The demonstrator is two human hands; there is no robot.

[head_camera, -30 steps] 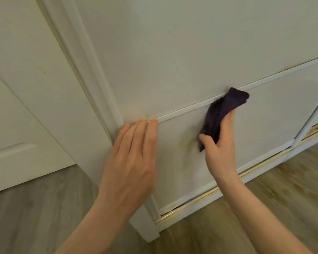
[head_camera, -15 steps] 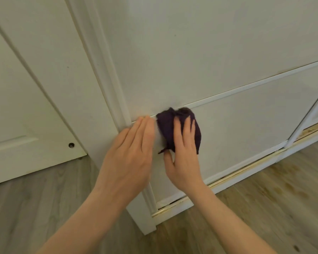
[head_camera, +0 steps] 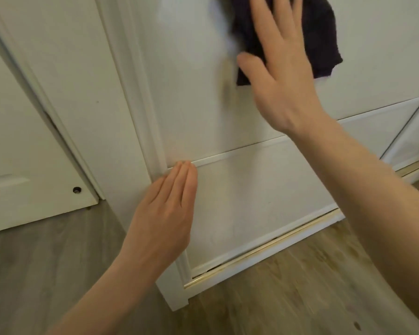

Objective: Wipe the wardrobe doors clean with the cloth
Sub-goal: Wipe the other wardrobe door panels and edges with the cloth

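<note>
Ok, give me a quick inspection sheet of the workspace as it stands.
Surface: white wardrobe door, upright, panelled; yellowed strip along its bottom edge.
Job's things: dark purple cloth flat against the upper panel.
Clutter: nothing seen.
Hands: right hand presses the cloth with straight, spread fingers; left hand rests flat on the lower panel, fingers together.
Cables: nothing seen.
Surroundings: wood floor; another white door at the left.

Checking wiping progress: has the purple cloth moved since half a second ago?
Yes: the cloth has gone up, from the horizontal trim strip onto the upper panel.
</note>
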